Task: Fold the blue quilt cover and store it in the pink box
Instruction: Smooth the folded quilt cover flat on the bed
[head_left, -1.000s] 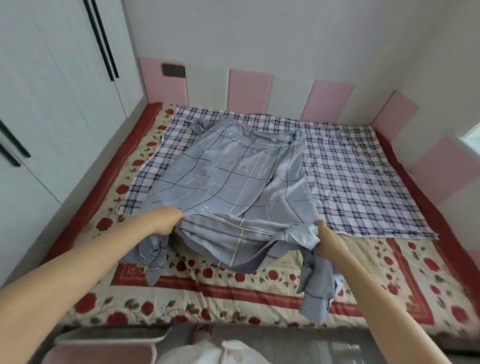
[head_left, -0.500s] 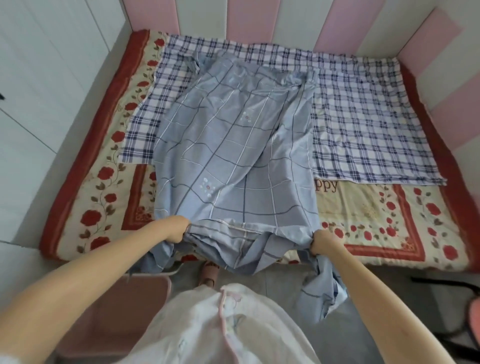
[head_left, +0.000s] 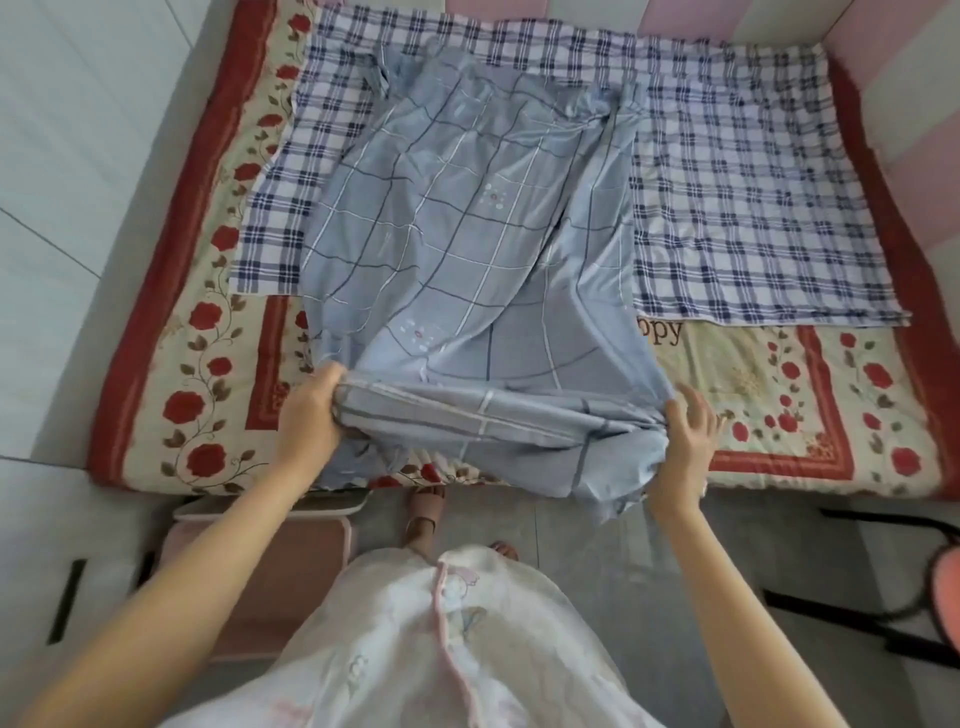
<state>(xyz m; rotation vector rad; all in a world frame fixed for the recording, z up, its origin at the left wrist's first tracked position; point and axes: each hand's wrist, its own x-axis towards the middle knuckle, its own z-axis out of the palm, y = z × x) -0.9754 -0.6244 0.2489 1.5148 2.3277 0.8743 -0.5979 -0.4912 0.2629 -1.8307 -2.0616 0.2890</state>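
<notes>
The blue quilt cover, pale blue with a thin check, lies lengthways down the middle of the bed, its near end bunched at the bed's front edge. My left hand grips the bunched near-left corner. My right hand holds the near-right corner, fingers partly spread, with cloth hanging below it over the edge. The pink box stands on the floor at the lower left, below the bed, partly hidden by my left arm.
A navy-and-white plaid sheet covers the far half of the rose-patterned mattress. White wardrobe doors line the left side. A chair with black legs stands on the floor at the right.
The view has tilted down and closer to the bed. Both hands have pulled the quilt cover's near end tighter toward the bed's front edge; my right hand's fingers have spread.
</notes>
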